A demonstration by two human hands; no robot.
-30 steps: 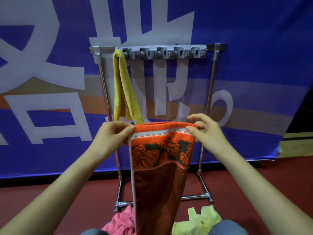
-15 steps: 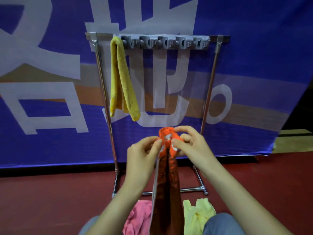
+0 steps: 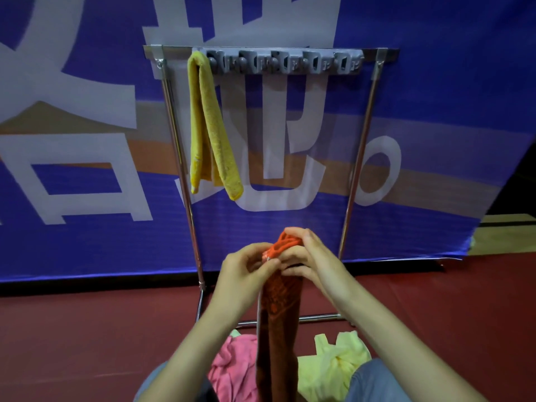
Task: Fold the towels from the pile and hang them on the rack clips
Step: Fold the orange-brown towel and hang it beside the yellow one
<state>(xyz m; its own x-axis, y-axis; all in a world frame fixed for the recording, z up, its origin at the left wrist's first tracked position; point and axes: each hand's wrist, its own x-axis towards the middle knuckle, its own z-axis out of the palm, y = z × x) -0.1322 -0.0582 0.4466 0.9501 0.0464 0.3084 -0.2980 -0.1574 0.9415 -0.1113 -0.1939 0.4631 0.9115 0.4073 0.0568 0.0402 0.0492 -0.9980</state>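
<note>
Pinching the bunched top of a folded orange-and-brown patterned terry towel (image 3: 278, 314).
Held by the left hand (image 3: 246, 268) and right hand (image 3: 313, 262), each grip clamped on that top edge, low before the silver metal rack (image 3: 359, 158); hanging down between a crumpled pink towel (image 3: 232, 364) and a pale yellow towel (image 3: 333, 364) on the dark red floor (image 3: 87, 329). Draped at the left end of the grey plastic clip strip (image 3: 284, 62): a folded mustard-yellow towel (image 3: 208, 126).

Orange towel (image 3: 278, 314) — bunched narrow, yellow towel (image 3: 208, 126) clipped
</note>
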